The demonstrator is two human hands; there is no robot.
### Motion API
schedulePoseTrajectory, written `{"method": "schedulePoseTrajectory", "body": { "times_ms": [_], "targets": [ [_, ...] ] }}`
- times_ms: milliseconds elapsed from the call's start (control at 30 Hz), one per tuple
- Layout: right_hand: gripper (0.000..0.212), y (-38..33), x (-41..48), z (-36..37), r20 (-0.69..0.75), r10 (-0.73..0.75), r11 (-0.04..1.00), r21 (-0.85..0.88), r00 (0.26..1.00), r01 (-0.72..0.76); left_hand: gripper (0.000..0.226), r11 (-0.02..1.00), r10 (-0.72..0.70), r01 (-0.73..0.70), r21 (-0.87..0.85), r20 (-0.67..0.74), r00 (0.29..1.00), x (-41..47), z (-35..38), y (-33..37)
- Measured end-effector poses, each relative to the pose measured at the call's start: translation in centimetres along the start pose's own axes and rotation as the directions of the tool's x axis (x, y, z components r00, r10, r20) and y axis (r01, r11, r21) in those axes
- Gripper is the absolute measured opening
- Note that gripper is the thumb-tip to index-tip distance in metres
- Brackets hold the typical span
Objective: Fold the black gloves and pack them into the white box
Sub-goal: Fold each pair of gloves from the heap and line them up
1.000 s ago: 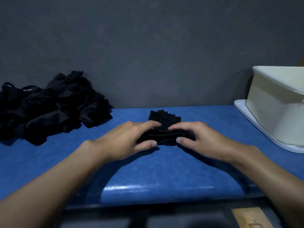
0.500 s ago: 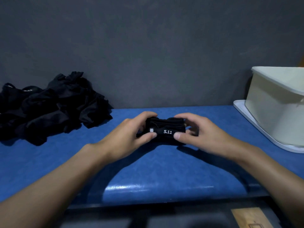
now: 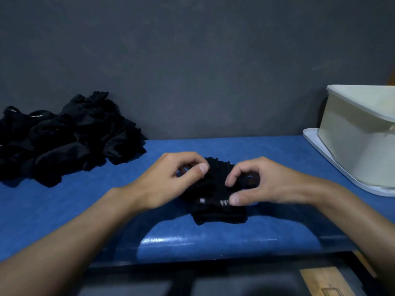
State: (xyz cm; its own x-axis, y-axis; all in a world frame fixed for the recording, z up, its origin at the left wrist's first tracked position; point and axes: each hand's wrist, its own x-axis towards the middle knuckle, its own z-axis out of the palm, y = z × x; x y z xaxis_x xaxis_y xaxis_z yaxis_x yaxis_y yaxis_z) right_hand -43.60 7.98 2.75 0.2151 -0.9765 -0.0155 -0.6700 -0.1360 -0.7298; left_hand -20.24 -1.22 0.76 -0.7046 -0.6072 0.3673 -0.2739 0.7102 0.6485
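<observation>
We cannot read the white print on the folded black glove (image 3: 215,208): it is blurred, and the thumb of the right hand (image 3: 263,184) covers part of it. Both hands hide the middle of the glove, so we cannot make out how its layers lie. The left hand (image 3: 171,180) pinches the ribbed far edge between thumb and curled fingers. The right hand grips the glove too, fingers curled onto the top and the thumb pressed on the near band. The glove rests on the blue worktop (image 3: 106,199), mid-front, between the hands.

The pile of black gloves (image 3: 64,142) at far left runs out of view, and in the dim light we cannot count them.

The white box (image 3: 359,142) at far right is cut off by the frame edge. From here we see only its outer wall and rim, so we cannot tell what it holds. It stands on a flat white tray (image 3: 314,144).
</observation>
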Motion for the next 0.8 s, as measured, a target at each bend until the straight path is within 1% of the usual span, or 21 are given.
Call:
{"method": "schedulePoseTrajectory", "body": {
  "times_ms": [67,133,200,267,333,467,533,600,667,733,800],
  "targets": [
    [0.035,0.0,0.1,0.2,-0.090,-0.043,0.999,0.026,0.995,0.046,0.033,0.998,0.021,-0.018,0.066,-0.037,0.999,0.1,0.2,-0.6],
    [0.025,0.4,0.4,0.5,-0.193,-0.067,0.996,0.037,0.979,0.075,0.035,0.985,0.027,-0.023,0.172,-0.020,0.999,0.2,0.4,-1.2],
    [0.018,1.1,0.7,0.6,-0.249,-0.032,0.999,0.006,0.968,0.035,0.046,0.966,-0.039,0.034,0.258,0.017,0.999,0.1,0.5,-1.5],
    [0.020,1.9,0.7,0.7,-0.230,0.020,0.997,-0.072,0.973,-0.037,0.055,0.949,-0.114,0.098,0.299,0.037,0.993,0.0,0.6,-1.5],
    [0.021,2.1,0.6,0.7,-0.184,0.045,0.990,-0.125,0.982,-0.069,0.059,0.938,-0.144,0.125,0.322,0.035,0.989,0.0,0.6,-1.5],
    [0.020,1.8,0.5,0.9,-0.221,0.050,0.989,-0.128,0.974,-0.080,0.076,0.914,-0.168,0.139,0.380,0.046,0.985,0.0,0.5,-1.2],
    [0.022,1.6,0.5,1.0,-0.244,0.055,0.983,-0.156,0.968,-0.095,0.076,0.913,-0.151,0.122,0.389,0.043,0.988,0.1,0.6,-1.1],
    [0.026,1.3,0.6,1.0,-0.262,0.058,0.985,-0.144,0.963,-0.098,0.067,0.930,-0.108,0.095,0.355,0.016,0.994,0.1,0.7,-1.0],
    [0.030,1.2,0.7,0.9,-0.288,0.069,0.995,-0.045,0.955,-0.085,0.060,0.947,-0.082,0.080,0.311,-0.009,0.997,0.2,0.8,-0.9],
    [0.035,1.3,0.8,0.8,-0.304,0.095,0.995,0.061,0.948,-0.081,0.065,0.960,-0.087,0.087,0.267,-0.012,0.996,0.2,0.8,-0.9],
    [0.041,1.6,0.8,0.9,-0.291,0.119,0.991,0.098,0.949,-0.095,0.072,0.965,-0.106,0.104,0.240,-0.002,0.994,0.2,0.8,-0.9]
  ]
}}
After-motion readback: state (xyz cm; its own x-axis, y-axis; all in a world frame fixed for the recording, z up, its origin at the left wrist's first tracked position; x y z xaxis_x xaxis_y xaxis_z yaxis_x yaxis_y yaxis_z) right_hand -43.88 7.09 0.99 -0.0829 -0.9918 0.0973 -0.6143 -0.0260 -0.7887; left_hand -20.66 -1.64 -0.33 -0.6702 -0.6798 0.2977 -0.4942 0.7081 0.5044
